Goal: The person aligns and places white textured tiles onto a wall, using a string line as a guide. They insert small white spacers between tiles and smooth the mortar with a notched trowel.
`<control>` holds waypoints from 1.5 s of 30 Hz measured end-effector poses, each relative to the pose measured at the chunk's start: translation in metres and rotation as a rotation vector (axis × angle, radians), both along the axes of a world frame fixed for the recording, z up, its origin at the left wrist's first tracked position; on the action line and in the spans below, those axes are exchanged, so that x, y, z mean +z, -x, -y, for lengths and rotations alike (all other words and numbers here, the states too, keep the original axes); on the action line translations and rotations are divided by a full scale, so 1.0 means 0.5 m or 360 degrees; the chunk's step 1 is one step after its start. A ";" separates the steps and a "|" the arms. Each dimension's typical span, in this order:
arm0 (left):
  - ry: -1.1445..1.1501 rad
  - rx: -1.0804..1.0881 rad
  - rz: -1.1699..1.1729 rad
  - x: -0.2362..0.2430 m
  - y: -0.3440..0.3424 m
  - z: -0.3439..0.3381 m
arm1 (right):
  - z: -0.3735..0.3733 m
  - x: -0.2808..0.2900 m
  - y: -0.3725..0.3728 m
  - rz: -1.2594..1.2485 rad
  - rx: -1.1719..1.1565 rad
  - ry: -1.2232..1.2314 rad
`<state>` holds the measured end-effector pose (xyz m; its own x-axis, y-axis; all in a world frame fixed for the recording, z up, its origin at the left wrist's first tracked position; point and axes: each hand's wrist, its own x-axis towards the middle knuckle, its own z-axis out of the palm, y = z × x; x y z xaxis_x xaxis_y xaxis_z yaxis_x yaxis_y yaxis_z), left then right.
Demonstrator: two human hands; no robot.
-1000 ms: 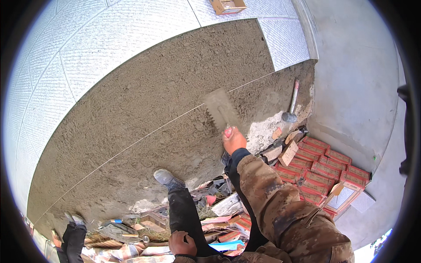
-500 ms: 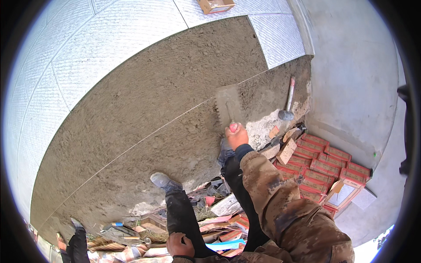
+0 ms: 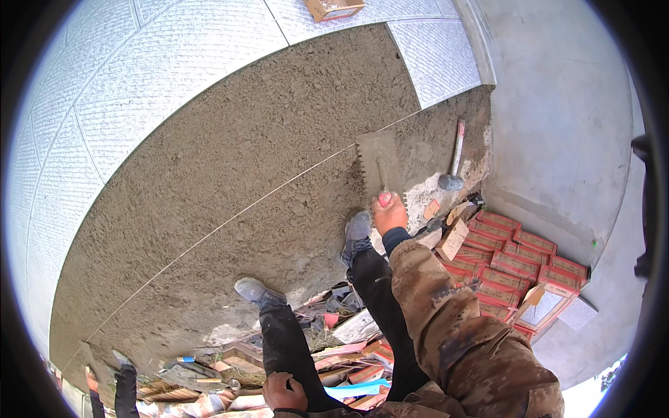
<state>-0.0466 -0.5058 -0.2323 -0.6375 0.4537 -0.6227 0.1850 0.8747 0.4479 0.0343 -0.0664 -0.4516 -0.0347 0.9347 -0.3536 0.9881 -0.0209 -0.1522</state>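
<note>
My right hand (image 3: 390, 214) is wrapped round the handle of a notched trowel (image 3: 380, 157). Its toothed grey blade lies on the rough mortar bed (image 3: 272, 139), reaching across a taut string line (image 3: 279, 187). The handle's pinkish-red end shows at my fist. My left hand (image 3: 284, 391) rests over my left leg with nothing visible in it, fingers lying on the trousers. To the right of the trowel, a mallet (image 3: 451, 182) with a dark head and pale handle lies on the mortar.
Large pale textured tiles (image 3: 181, 63) border the mortar; a small cardboard box (image 3: 333, 8) sits on them. At right are stacked red-and-brown cartons (image 3: 512, 258) beside a grey wall (image 3: 557, 104). Rubble and scraps (image 3: 355, 327) lie around my feet. Another person's hand (image 3: 91, 380) shows at lower left.
My right hand and the trowel have shifted a little to the right and slightly nearer. The left hand stays on my leg. The other person's hand at lower left has moved slightly.
</note>
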 end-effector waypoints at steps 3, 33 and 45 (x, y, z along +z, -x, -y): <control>0.0000 -0.0030 -0.0025 -0.002 0.004 0.000 | -0.023 0.003 -0.025 -0.0120 -0.0073 -0.0029; -0.0041 -0.0058 0.0006 -0.004 0.007 -0.008 | -0.069 0.001 -0.091 -0.0351 -0.0576 -0.0191; 0.0010 -0.0013 0.0052 -0.001 0.008 -0.009 | 0.056 -0.004 -0.090 -0.0625 -0.0348 0.0046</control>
